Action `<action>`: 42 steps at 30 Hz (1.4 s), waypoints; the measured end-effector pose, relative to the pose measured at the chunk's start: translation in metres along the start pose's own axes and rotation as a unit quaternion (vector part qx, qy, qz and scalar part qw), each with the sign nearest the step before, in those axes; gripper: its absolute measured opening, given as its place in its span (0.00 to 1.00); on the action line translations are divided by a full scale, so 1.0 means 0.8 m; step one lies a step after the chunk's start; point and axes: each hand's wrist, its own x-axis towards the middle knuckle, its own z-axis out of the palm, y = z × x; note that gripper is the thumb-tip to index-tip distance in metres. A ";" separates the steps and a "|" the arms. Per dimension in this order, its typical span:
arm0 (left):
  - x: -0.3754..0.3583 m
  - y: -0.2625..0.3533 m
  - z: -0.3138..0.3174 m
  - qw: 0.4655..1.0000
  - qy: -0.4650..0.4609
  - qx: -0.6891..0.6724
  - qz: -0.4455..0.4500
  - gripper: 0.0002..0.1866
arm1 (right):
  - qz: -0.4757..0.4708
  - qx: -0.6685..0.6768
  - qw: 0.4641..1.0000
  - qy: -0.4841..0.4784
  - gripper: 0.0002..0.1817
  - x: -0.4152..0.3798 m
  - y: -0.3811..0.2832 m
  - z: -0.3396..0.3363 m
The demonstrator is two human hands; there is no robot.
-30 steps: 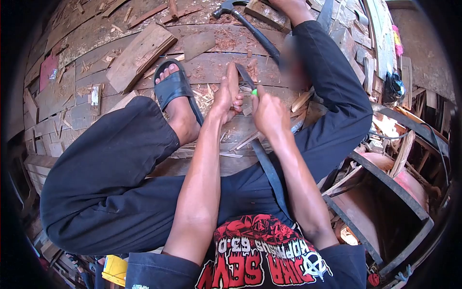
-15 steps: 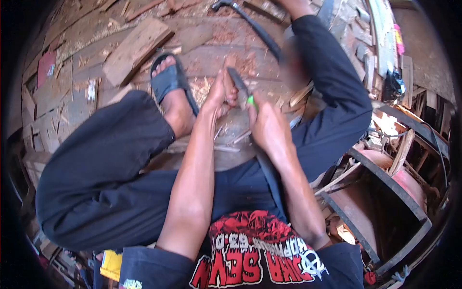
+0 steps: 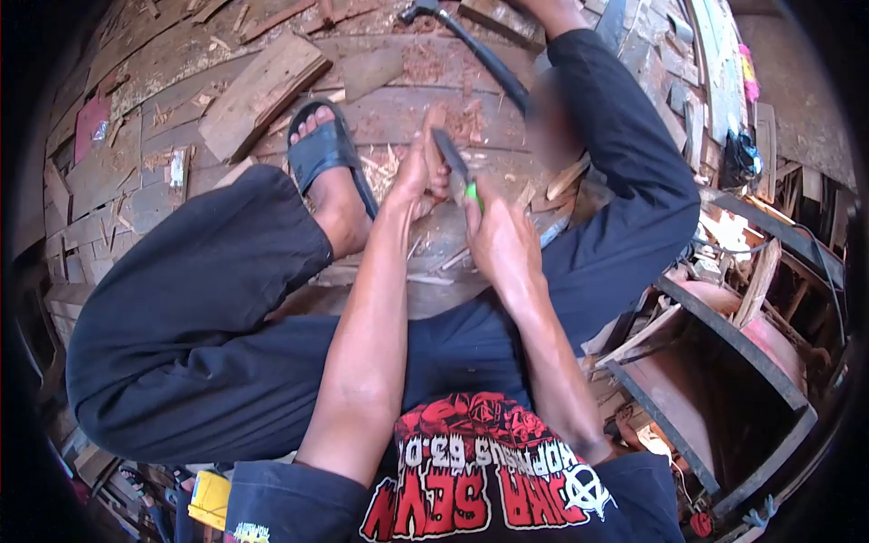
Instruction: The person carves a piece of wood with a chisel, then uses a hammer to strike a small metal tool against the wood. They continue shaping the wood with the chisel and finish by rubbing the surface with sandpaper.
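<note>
My left hand (image 3: 421, 176) is closed round a small piece of wood (image 3: 435, 119), whose narrow end sticks up past the fingers. My right hand (image 3: 500, 231) grips a knife (image 3: 451, 154) by its green handle. The dark grey blade slants up and left, lying along the right side of the wood piece, close to my left fingers. Pale wood shavings (image 3: 380, 166) lie on the floorboards just beyond my left hand, beside my sandalled foot (image 3: 328, 163).
A hammer (image 3: 475, 50) with a dark handle lies on the plank floor ahead. A thick wooden block (image 3: 262, 95) rests at upper left. At right stands a dark-framed open box (image 3: 724, 398) among scrap wood. My bent legs frame the work area.
The knife blade has shifted slightly right and down along the wood piece. My right forearm has moved a little left; both hands keep their hold.
</note>
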 end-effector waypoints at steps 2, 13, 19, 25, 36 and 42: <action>0.001 -0.008 0.009 0.999 0.020 -0.019 -0.024 0.34 | 0.009 0.004 1.000 0.018 0.17 0.034 0.009 0.013; -0.002 -0.007 -0.014 0.998 -0.029 -0.046 -0.015 0.28 | 0.027 0.000 0.999 -0.045 0.22 -0.003 0.001 -0.027; -0.002 -0.008 -0.008 0.998 -0.048 -0.028 0.015 0.27 | 0.023 -0.017 0.999 -0.030 0.21 -0.015 -0.002 -0.016; 0.005 -0.008 -0.009 0.997 -0.039 -0.074 -0.002 0.30 | 0.011 0.020 1.000 -0.005 0.19 0.003 0.006 -0.006; 0.001 0.013 -0.004 0.983 -0.086 -0.160 -0.011 0.28 | -0.016 0.025 1.000 0.010 0.19 0.008 0.006 -0.007; -0.002 0.004 -0.010 0.986 -0.064 -0.152 -0.027 0.28 | -0.004 0.036 0.999 0.004 0.18 0.015 0.010 -0.003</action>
